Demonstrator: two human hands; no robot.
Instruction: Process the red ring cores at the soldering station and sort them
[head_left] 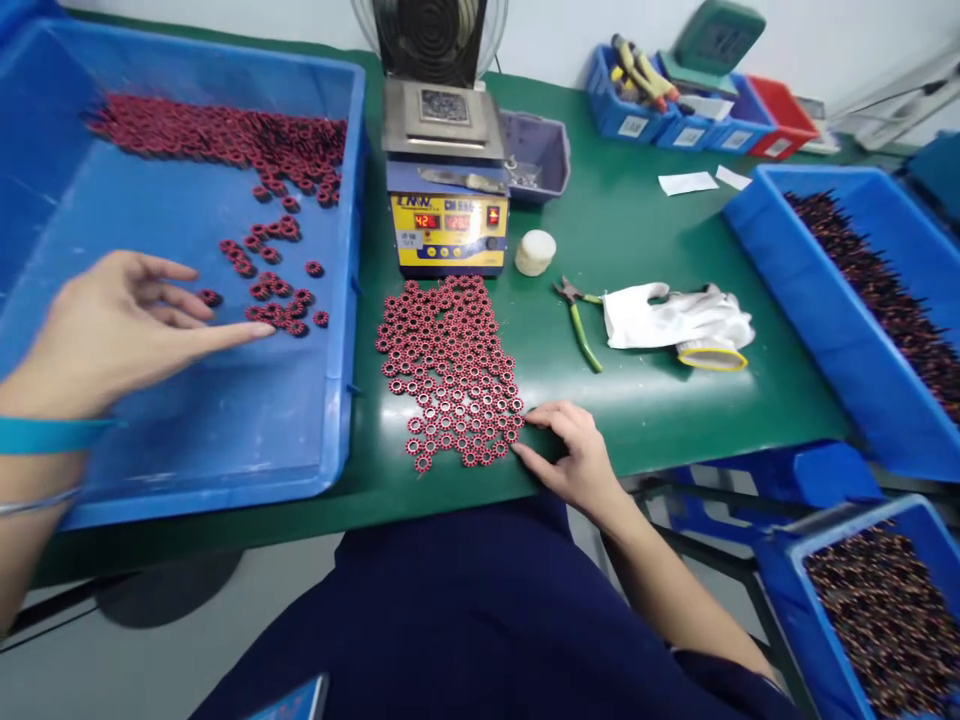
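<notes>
My left hand [127,325] hovers inside the big blue tray [225,440], fingers spread and open, pointing at a small scatter of red wound ring coils [274,290]. More red coils lie heaped at the tray's far end [225,135]. A flat patch of red ring coils [450,370] lies on the green mat [637,240]. My right hand [574,455] rests at the near right corner of that patch, fingers stretched flat against the coils, holding nothing.
A yellow and blue solder pot unit [448,195] stands behind the patch, with a white round piece [535,252], green-handled cutters [579,325] and white gloves [679,320] to its right. Blue bins of dark coils [877,290] [885,610] stand right. Small tool bins [675,100] sit far back.
</notes>
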